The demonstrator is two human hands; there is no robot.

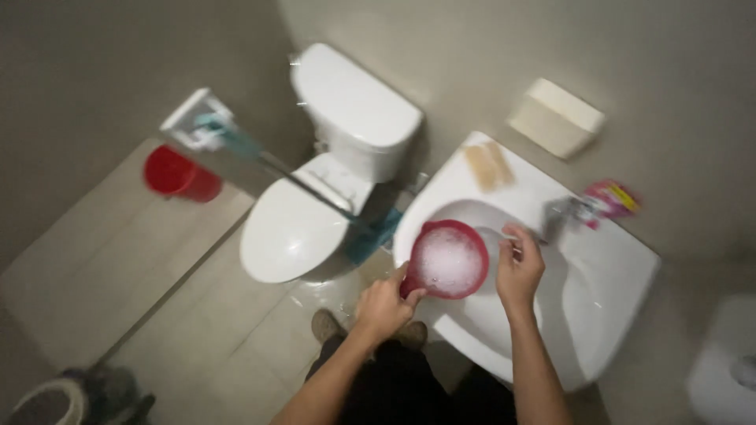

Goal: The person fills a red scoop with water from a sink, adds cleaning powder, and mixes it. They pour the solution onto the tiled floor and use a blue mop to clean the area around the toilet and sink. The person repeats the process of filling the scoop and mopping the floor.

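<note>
My left hand point(385, 305) grips the handle of a red scoop point(446, 260) full of white foam, held over the bowl of a white sink point(606, 283). Beside the scoop's right rim, my right hand point(518, 267) has its fingers closed around something small and pale; I cannot tell what it is. A chrome tap point(557, 214) stands just beyond that hand.
A white toilet point(315, 205) with its lid down stands left of the sink, a mop handle point(283, 175) leaning across it. A red bucket point(179, 175) sits on the floor at left. A pink packet point(610, 198) and a tan sponge point(488, 165) lie on the sink rim.
</note>
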